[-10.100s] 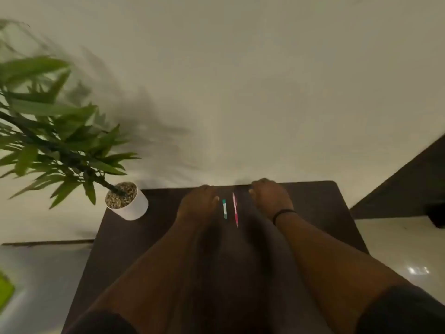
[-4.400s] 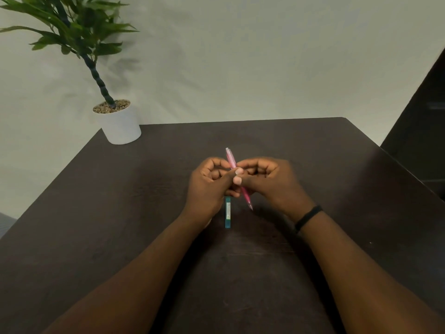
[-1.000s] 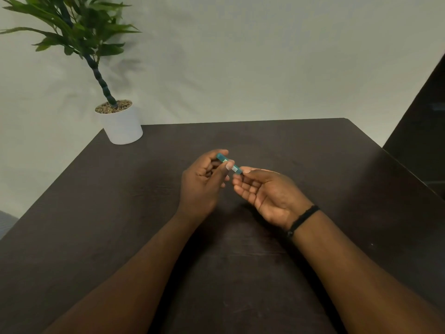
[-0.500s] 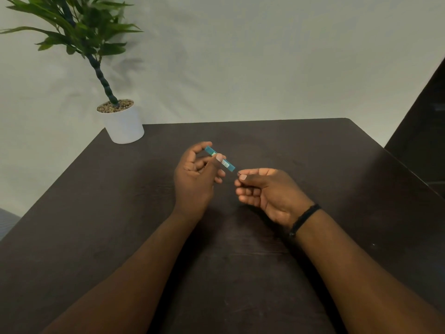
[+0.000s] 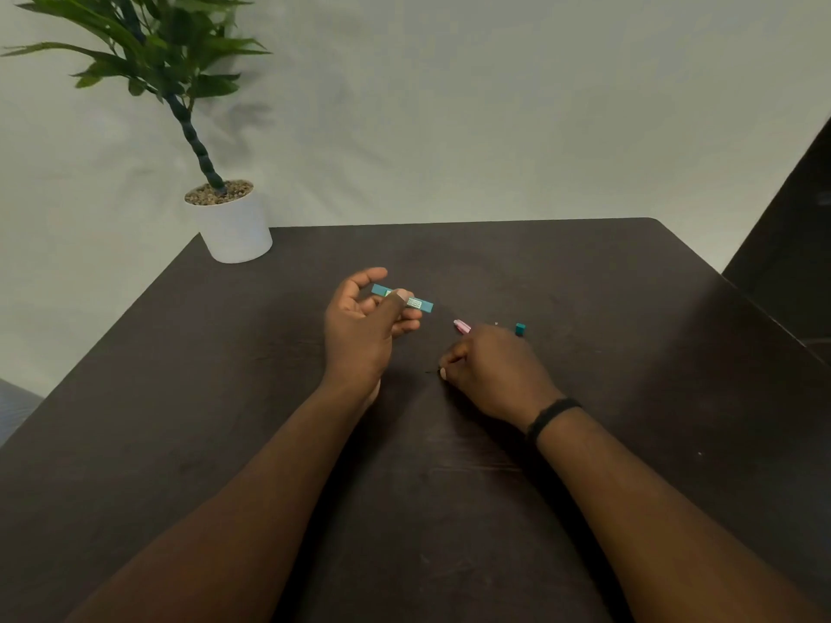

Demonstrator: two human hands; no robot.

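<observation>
Our right hand (image 5: 494,370) has dropped since half a second ago from beside the left hand (image 5: 359,335) down onto the desk (image 5: 180,397), while the left keeps the teal case (image 5: 402,299) about where it was. That case is a short, flat, teal stick with a pale printed label round its middle. It lies nearly level, with its right end a touch lower, above the middle of the desk and somewhat toward the far edge. Our left thumb presses across the label and the curled fingers (image 5: 407,313) back it from below, so both teal ends stick out; the index finger arches free above it.

Our right hand rests knuckles-up just right of the left, its fingers curled tight, the tips pinching a thin dark sliver (image 5: 431,372) that pokes out leftward, low over the desk. It is too fine for us to say what it is.

Behind that hand only the pale end of a pink pen (image 5: 462,326) peeks out; the rest is hidden. A small teal cap (image 5: 520,329) stands just beyond the knuckles, its base covered. The label's print is unreadable. A white pot (image 5: 234,231) sits at the far left corner, its plant (image 5: 148,42) cut off by the frame.
</observation>
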